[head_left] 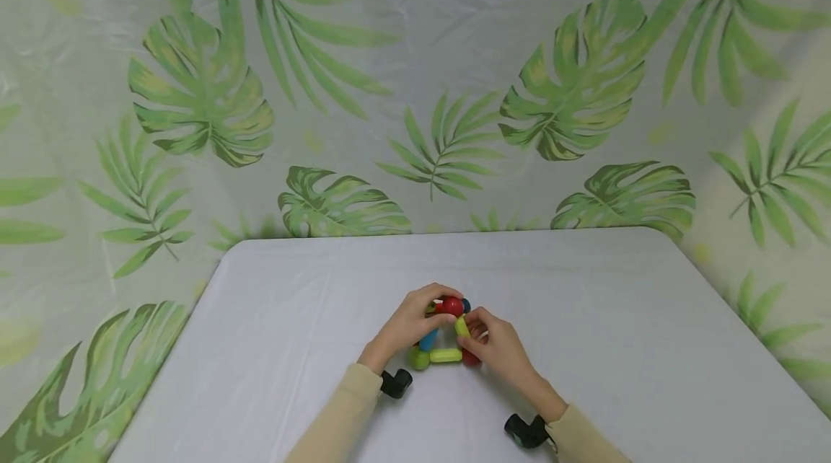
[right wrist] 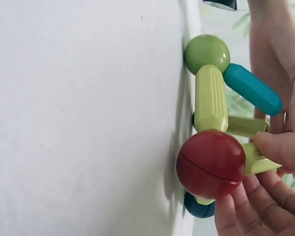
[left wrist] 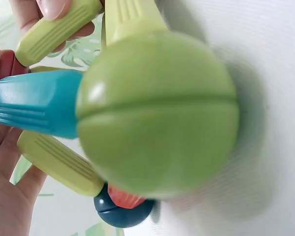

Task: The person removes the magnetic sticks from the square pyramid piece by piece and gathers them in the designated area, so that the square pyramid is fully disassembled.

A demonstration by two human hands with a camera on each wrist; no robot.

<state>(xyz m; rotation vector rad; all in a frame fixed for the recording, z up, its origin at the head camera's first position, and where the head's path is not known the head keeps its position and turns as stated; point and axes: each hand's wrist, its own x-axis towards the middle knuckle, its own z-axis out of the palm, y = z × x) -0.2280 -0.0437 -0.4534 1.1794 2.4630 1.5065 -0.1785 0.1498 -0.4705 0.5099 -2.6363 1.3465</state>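
Note:
A small structure of toy building rods and balls stands on the table in front of me. My left hand (head_left: 410,317) grips its upper red ball (head_left: 452,306) from the left. My right hand (head_left: 498,345) pinches a yellow-green rod (head_left: 462,327) between thumb and fingers; this rod rises from the lower red ball (right wrist: 211,164) towards the upper one. Along the near side, another yellow-green rod (head_left: 446,355) joins the lower red ball to a green ball (left wrist: 157,113). From the green ball a blue rod (right wrist: 253,88) slants up to my left hand. A dark blue ball (left wrist: 123,209) sits at the far side.
A white cloth covers the table (head_left: 311,304), and a leaf-patterned backdrop (head_left: 441,52) hangs behind its far edge. Black wrist cameras are strapped to my left wrist (head_left: 396,382) and right wrist (head_left: 526,431).

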